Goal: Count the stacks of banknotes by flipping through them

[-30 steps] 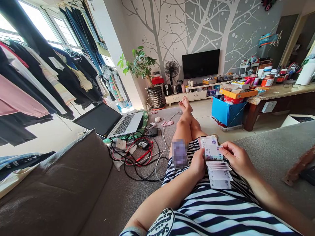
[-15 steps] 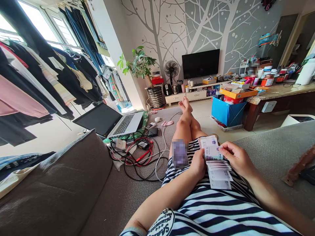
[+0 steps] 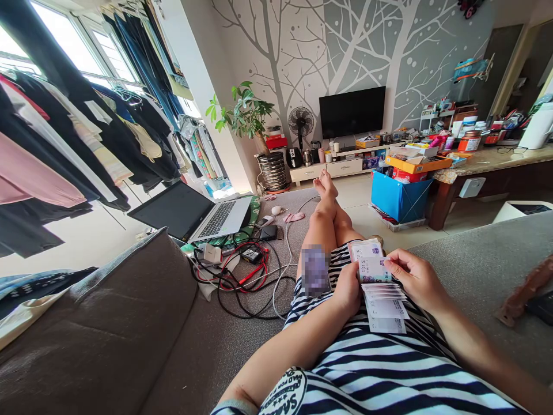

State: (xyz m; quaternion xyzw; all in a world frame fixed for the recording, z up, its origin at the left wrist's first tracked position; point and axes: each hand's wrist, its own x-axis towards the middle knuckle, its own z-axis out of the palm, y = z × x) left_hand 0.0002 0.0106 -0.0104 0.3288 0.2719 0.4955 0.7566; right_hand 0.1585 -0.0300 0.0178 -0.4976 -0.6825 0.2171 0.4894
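Pinching fanned banknotes [image 3: 375, 270], both hands [image 3: 349, 286] [image 3: 417, 279] closed.

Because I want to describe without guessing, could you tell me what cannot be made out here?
All in the head view:
Left hand: most fingers, hidden by the hand itself and banknotes.
Banknote count: overlapping banknotes hide one another.
Flat object: its face, covered by pixelation.
Black object: rest cut off by the right edge.

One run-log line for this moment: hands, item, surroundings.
left hand: gripping banknotes | right hand: pinching one at its right edge | item: lower banknotes overlapping | left side: open laptop | ahead: television
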